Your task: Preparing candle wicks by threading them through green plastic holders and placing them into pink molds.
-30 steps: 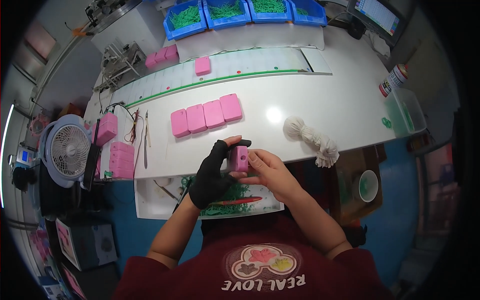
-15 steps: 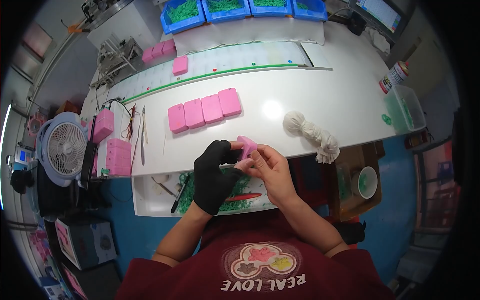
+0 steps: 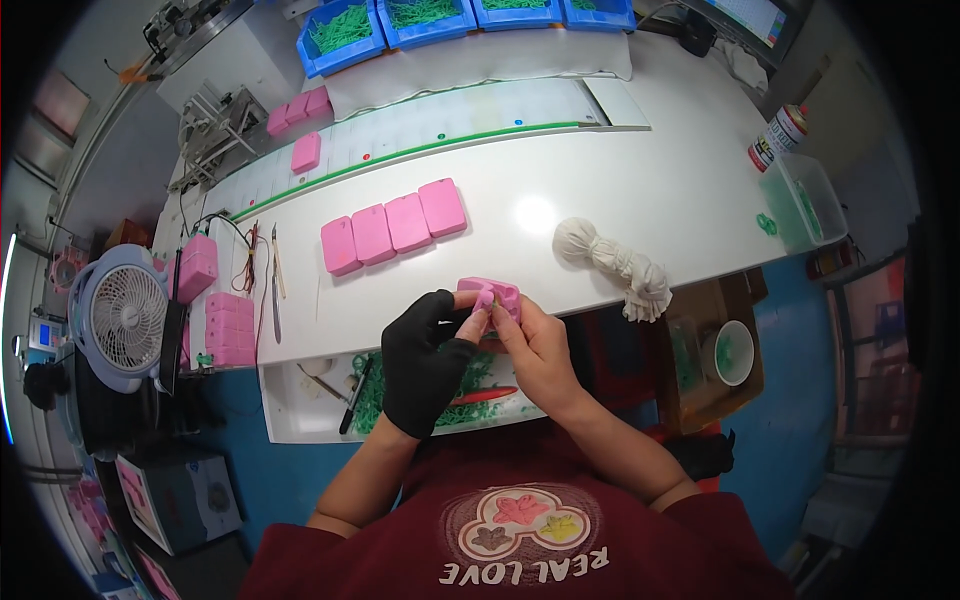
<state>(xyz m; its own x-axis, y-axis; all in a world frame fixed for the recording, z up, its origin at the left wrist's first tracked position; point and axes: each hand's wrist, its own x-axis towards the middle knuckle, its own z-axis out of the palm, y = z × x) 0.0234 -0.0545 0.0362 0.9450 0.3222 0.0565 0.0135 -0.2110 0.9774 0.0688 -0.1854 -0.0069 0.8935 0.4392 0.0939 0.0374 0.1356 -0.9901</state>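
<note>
- At the near edge of the table (image 3: 480,255), between both hands, was a pink block (image 3: 506,291), seemingly lifted and tilted.
- Left hand (image 3: 428,365), black-gloved with bare fingertips, pinched the block from 8 o'clock, thumb and forefinger nearly together; right hand (image 3: 543,350), bare, gripped it from 4 o'clock, thumb bent in front, other fingertips hidden. That hold probably kept it steady while leaving both thumbs free to press one spot.
- The block looked smooth and matt, with a hollow and what might have been a bent-back flap; its exact shape was partly covered.
- At 7 o'clock, a drawer (image 3: 283,388) held green scraps (image 3: 376,402), perhaps placed there to catch bits.
- At 10 o'clock, four pink blocks (image 3: 405,222) lay in a neat row, likely within easy reach.
- Toward 2 o'clock lay a knotted white cloth (image 3: 610,263); at 12, farther off, blue bins (image 3: 437,30).
</note>
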